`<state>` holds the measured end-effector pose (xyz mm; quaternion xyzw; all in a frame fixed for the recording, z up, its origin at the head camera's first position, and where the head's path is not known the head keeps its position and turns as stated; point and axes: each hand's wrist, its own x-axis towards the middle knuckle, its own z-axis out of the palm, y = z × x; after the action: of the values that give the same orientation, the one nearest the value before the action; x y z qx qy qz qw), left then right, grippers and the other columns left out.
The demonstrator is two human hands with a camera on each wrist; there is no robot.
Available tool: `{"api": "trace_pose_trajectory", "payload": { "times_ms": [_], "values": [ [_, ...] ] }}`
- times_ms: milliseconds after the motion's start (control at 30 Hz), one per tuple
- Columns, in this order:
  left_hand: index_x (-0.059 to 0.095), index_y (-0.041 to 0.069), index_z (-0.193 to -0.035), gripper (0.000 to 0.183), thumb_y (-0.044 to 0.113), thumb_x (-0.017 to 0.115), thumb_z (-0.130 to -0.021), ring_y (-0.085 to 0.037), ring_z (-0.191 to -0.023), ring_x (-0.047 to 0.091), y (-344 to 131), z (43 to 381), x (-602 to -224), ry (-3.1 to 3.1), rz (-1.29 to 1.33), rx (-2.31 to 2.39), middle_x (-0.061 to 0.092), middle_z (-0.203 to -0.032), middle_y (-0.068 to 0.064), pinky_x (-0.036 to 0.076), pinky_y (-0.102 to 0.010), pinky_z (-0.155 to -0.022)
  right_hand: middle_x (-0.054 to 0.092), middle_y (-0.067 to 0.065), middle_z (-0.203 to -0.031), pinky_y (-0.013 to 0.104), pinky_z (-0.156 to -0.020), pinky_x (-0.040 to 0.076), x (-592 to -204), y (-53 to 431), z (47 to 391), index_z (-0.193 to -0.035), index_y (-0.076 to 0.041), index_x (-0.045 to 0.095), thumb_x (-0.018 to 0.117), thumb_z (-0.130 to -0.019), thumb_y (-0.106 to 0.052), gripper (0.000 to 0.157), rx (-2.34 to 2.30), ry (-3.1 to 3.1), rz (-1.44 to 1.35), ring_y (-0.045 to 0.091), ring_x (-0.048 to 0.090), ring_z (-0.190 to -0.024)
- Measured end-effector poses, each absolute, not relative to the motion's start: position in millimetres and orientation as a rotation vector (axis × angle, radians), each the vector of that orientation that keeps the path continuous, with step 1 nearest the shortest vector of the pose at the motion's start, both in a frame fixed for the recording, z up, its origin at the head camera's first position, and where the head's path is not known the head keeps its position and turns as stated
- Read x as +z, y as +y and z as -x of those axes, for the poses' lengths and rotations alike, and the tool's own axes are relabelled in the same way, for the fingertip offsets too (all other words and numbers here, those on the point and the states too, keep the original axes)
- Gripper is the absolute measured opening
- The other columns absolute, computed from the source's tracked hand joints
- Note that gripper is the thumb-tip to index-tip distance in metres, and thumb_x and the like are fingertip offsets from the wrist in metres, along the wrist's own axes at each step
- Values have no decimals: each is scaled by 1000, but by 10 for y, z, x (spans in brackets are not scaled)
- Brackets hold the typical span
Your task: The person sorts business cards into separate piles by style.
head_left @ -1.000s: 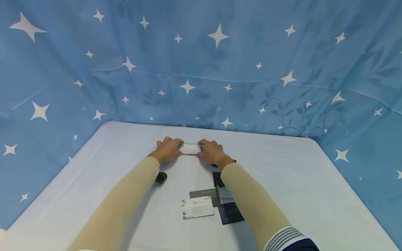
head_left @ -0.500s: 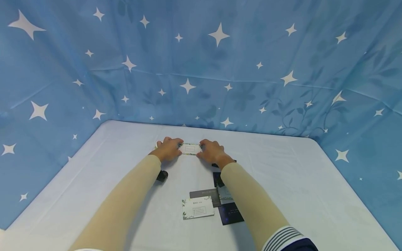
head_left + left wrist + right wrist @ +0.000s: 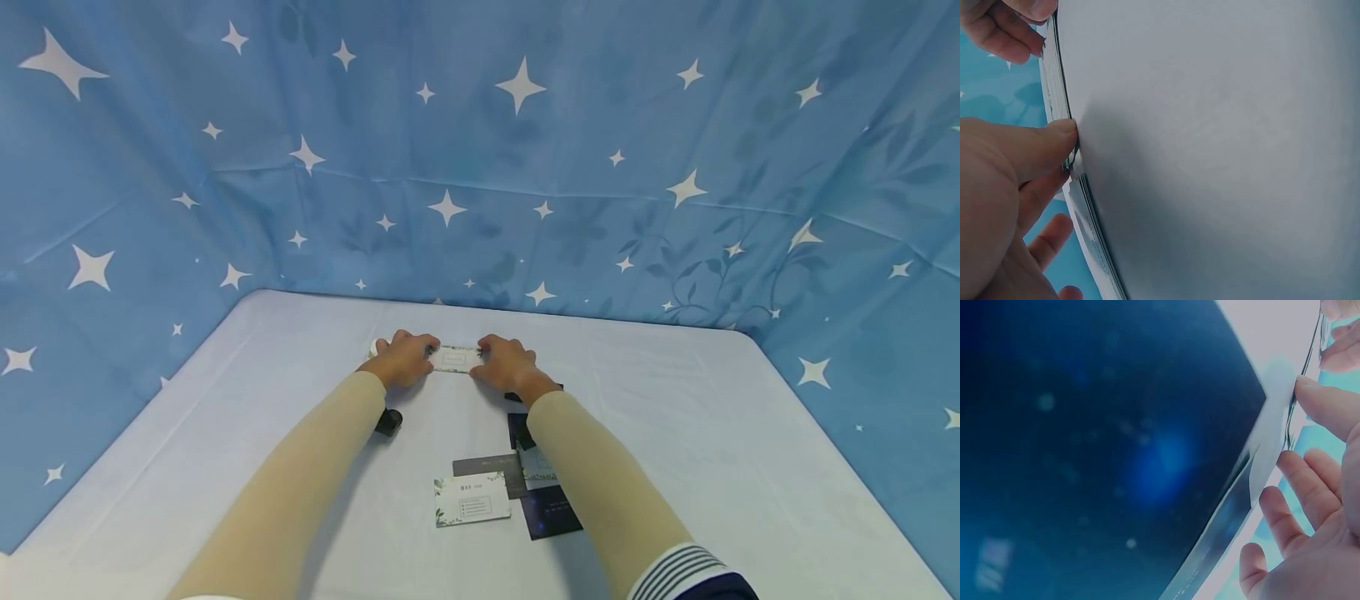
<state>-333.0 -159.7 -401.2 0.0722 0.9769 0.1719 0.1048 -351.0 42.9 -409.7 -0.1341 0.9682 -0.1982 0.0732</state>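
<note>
Near the far side of the table, a white business card (image 3: 453,359) with green leaf print lies between both hands. My left hand (image 3: 401,358) pinches its left end between thumb and fingers. At the right end, my right hand (image 3: 506,364) holds it the same way. In the left wrist view, several thin layered edges (image 3: 1055,75) show between the hands, so it looks like a small stack; how many cards is unclear. Another layered stack (image 3: 1102,240) stretches below the left thumb. A dark blue card (image 3: 1116,425) fills much of the right wrist view.
Closer to the person lie a white leaf-printed card (image 3: 472,500), a grey card (image 3: 491,468) and a dark blue card (image 3: 551,512), partly overlapping. The right forearm covers some cards. A small black object (image 3: 388,422) shows beside the left forearm. A starry blue curtain (image 3: 480,150) hangs behind the table.
</note>
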Motion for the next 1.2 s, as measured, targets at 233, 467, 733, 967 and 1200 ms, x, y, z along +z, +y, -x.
{"api": "trace_pose_trajectory", "payload": {
  "times_ms": [233, 467, 733, 967, 1200],
  "values": [
    [47, 17, -150, 52, 22, 61, -100, -33, -137, 30, -1596, 3296, -4001, 2885, -203, 566, 51, -145, -9, 24, -53, -98, 57, 5, -139, 57, -107, 28, -4102, 444, 3482, -144, -12, 52, 71, -93, -36, 59, -587, 2908, 405, 32, 49, -127],
    [46, 18, -151, 56, 27, 65, -99, -32, -136, 30, -1554, 3201, -3936, 2901, -231, 632, 52, -144, -8, 22, -52, -97, 55, 5, -144, 57, -110, 25, -4000, 553, 3442, -147, -14, 51, 71, -93, -36, 62, -645, 2892, 442, 31, 46, -132],
    [49, 16, -150, 56, 28, 66, -98, -35, -135, 39, -1589, 2944, -3852, 2857, -365, 870, 50, -144, -16, 28, -60, -103, 54, 8, -144, 52, -105, 37, -3785, 672, 3248, -146, -11, 51, 74, -92, -29, 61, -820, 2814, 645, 30, 51, -128],
    [54, 9, -144, 56, 26, 73, -94, -32, -131, 46, -1643, 2608, -3901, 2757, -353, 1179, 55, -142, -7, 39, -53, -103, 57, 4, -140, 51, -107, 36, -3824, 865, 2887, -142, -13, 55, 78, -88, -28, 60, -924, 2740, 770, 29, 48, -133],
    [59, 12, -139, 64, 30, 84, -83, -27, -126, 51, -1544, 2166, -3922, 2732, -313, 1249, 59, -135, -2, 41, -52, -100, 58, 0, -137, 52, -107, 37, -3865, 1079, 2468, -137, -14, 60, 82, -84, -29, 60, -1007, 2694, 796, 26, 48, -132]
  ]
}}
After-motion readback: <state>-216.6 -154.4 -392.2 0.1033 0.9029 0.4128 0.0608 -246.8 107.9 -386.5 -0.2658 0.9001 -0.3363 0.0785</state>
